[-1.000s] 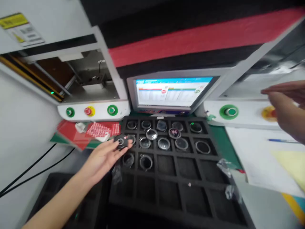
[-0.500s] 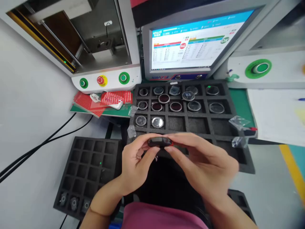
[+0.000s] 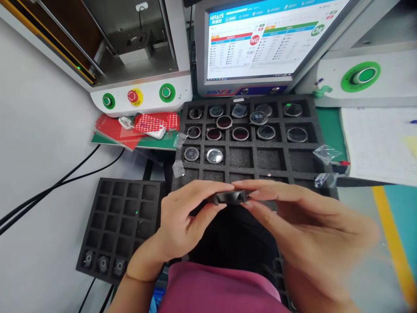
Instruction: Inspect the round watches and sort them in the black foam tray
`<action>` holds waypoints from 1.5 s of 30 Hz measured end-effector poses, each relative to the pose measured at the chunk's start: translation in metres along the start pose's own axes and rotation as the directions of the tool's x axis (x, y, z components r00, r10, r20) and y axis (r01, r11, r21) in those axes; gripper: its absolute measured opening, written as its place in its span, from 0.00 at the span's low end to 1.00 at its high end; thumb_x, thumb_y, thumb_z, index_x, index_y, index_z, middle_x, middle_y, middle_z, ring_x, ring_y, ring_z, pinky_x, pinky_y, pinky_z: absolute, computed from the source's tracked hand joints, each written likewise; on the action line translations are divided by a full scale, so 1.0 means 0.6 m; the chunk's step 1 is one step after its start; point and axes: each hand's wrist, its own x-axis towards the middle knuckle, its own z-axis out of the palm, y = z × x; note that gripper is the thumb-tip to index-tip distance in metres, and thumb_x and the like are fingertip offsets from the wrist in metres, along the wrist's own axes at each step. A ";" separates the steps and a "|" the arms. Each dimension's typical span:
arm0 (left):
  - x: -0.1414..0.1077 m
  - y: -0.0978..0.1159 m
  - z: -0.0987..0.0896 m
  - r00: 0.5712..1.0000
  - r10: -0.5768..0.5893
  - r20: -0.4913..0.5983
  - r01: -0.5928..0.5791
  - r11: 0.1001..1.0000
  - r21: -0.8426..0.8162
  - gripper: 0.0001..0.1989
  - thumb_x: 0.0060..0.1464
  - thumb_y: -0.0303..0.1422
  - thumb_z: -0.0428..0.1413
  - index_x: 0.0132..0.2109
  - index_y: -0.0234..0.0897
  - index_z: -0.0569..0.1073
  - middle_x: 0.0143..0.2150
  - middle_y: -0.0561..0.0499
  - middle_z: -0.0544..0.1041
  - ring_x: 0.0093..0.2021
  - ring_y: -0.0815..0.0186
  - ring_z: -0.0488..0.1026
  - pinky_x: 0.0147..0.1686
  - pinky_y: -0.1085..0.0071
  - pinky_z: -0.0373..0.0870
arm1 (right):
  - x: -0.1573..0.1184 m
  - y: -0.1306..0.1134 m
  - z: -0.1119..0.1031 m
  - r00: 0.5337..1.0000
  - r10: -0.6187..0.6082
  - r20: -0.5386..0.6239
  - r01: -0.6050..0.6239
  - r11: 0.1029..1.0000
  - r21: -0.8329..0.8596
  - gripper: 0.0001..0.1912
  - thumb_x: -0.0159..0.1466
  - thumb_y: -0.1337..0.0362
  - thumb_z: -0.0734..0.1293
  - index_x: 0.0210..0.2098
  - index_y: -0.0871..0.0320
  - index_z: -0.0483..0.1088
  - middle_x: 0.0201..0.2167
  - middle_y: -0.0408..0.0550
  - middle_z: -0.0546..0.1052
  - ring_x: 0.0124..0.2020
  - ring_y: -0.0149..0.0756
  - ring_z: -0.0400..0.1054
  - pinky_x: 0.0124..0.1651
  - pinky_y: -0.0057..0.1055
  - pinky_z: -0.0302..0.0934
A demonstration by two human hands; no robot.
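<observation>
Between both hands, edge-on to me, is a dark watch case with lugs showing at its two ends. My left hand pinches its left side between thumb and fingers. On the right end, the thumb and fingertips of my right hand close against the case. Just beyond the hands lies a black foam tray with round watch faces in its back rows. One bright watch face sits in the third row. Another watch face rests across a divider.
A second foam tray at lower left holds several dark watch parts along its near row. Behind stand a monitor and a machine with a red button. Red-gridded sheets, clear plastic scraps and papers lie around.
The watch case has turned in my fingers, so its lugs now face me. My right hand has shifted right and nearer. The whole view has tilted down slightly.
</observation>
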 end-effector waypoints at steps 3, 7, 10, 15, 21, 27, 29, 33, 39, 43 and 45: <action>-0.001 -0.001 -0.004 0.999 0.040 0.030 -0.039 0.999 -0.013 0.16 0.63 0.22 0.59 0.54 0.44 0.79 0.47 0.52 0.85 0.45 0.67 0.83 0.48 0.74 0.79 | 0.017 -0.001 -0.015 0.989 -0.030 0.143 0.023 0.998 0.051 0.09 0.62 0.74 0.75 0.35 0.53 0.77 0.37 0.42 0.84 0.36 0.33 0.80 0.41 0.25 0.78; -0.006 -0.005 -0.004 0.995 0.081 0.057 -0.079 0.996 -0.047 0.16 0.64 0.23 0.59 0.55 0.42 0.79 0.48 0.50 0.85 0.46 0.66 0.83 0.48 0.74 0.79 | 0.039 -0.002 -0.032 0.957 -0.034 0.289 0.008 0.996 0.088 0.07 0.63 0.68 0.76 0.31 0.54 0.74 0.34 0.42 0.82 0.36 0.30 0.79 0.40 0.21 0.75; -0.008 -0.005 -0.004 0.993 0.098 0.071 -0.093 0.993 -0.067 0.15 0.64 0.23 0.58 0.55 0.41 0.78 0.48 0.50 0.85 0.46 0.68 0.82 0.48 0.75 0.79 | 0.050 -0.003 -0.037 0.937 -0.042 0.346 0.009 0.995 0.095 0.10 0.64 0.64 0.76 0.28 0.55 0.74 0.31 0.43 0.81 0.33 0.33 0.79 0.37 0.25 0.76; -0.006 -0.006 -0.004 0.992 0.114 0.058 -0.110 0.991 -0.073 0.16 0.64 0.23 0.58 0.55 0.42 0.79 0.47 0.50 0.85 0.46 0.65 0.83 0.47 0.72 0.80 | 0.044 0.004 -0.030 0.950 -0.123 0.288 0.075 0.983 0.169 0.07 0.63 0.69 0.75 0.30 0.55 0.77 0.31 0.44 0.82 0.33 0.37 0.79 0.36 0.32 0.77; -0.004 -0.006 0.001 0.994 0.114 -0.006 -0.114 0.991 -0.066 0.17 0.64 0.23 0.59 0.56 0.45 0.79 0.47 0.52 0.85 0.45 0.67 0.83 0.47 0.74 0.80 | 0.013 0.016 -0.018 0.960 -0.257 0.113 0.245 0.963 0.110 0.19 0.60 0.76 0.76 0.48 0.51 0.80 0.39 0.44 0.85 0.39 0.41 0.80 0.40 0.38 0.79; -0.006 -0.008 0.005 0.997 0.075 -0.032 -0.077 0.994 -0.082 0.16 0.64 0.25 0.59 0.55 0.45 0.80 0.46 0.51 0.86 0.44 0.66 0.83 0.47 0.72 0.81 | 0.003 0.017 -0.026 0.946 -0.307 0.101 0.316 0.944 -0.097 0.20 0.59 0.73 0.77 0.48 0.47 0.81 0.38 0.43 0.85 0.36 0.44 0.81 0.41 0.44 0.81; -0.007 -0.010 0.005 0.997 0.064 -0.033 -0.067 0.994 -0.091 0.15 0.64 0.26 0.59 0.55 0.45 0.80 0.45 0.51 0.86 0.43 0.66 0.83 0.46 0.72 0.80 | 0.010 0.016 -0.031 0.945 -0.292 0.146 0.304 0.951 -0.062 0.18 0.60 0.75 0.76 0.46 0.48 0.80 0.38 0.43 0.85 0.36 0.43 0.81 0.41 0.43 0.80; -0.010 -0.013 0.005 0.999 0.053 -0.003 -0.053 0.990 -0.134 0.15 0.64 0.24 0.58 0.55 0.45 0.80 0.46 0.52 0.85 0.44 0.68 0.82 0.48 0.75 0.79 | 0.027 0.010 -0.038 0.912 -0.284 0.295 0.285 0.958 0.041 0.12 0.63 0.76 0.71 0.41 0.53 0.78 0.39 0.45 0.84 0.37 0.41 0.81 0.39 0.37 0.78; -0.013 -0.017 0.015 0.993 0.109 -0.037 -0.113 0.985 -0.128 0.18 0.65 0.22 0.56 0.57 0.43 0.78 0.49 0.51 0.85 0.48 0.68 0.82 0.50 0.75 0.78 | 0.019 0.013 -0.026 0.893 -0.365 0.265 0.414 0.896 -0.161 0.07 0.67 0.72 0.68 0.38 0.54 0.74 0.40 0.49 0.83 0.42 0.39 0.80 0.44 0.34 0.79; -0.013 -0.021 0.022 0.988 0.145 -0.048 -0.149 0.984 -0.100 0.18 0.65 0.22 0.55 0.59 0.41 0.76 0.52 0.49 0.84 0.51 0.68 0.81 0.53 0.73 0.77 | 0.001 0.027 -0.014 0.910 -0.399 0.114 0.414 0.891 -0.187 0.10 0.64 0.73 0.71 0.42 0.53 0.74 0.38 0.48 0.82 0.42 0.42 0.80 0.45 0.39 0.79; -0.012 -0.023 0.022 0.986 0.159 -0.040 -0.162 0.981 -0.103 0.17 0.66 0.23 0.55 0.59 0.41 0.76 0.52 0.48 0.84 0.51 0.68 0.81 0.53 0.73 0.78 | -0.004 0.033 -0.011 0.932 -0.359 0.045 0.362 0.921 -0.146 0.14 0.63 0.72 0.73 0.46 0.51 0.75 0.39 0.48 0.83 0.40 0.44 0.80 0.42 0.42 0.79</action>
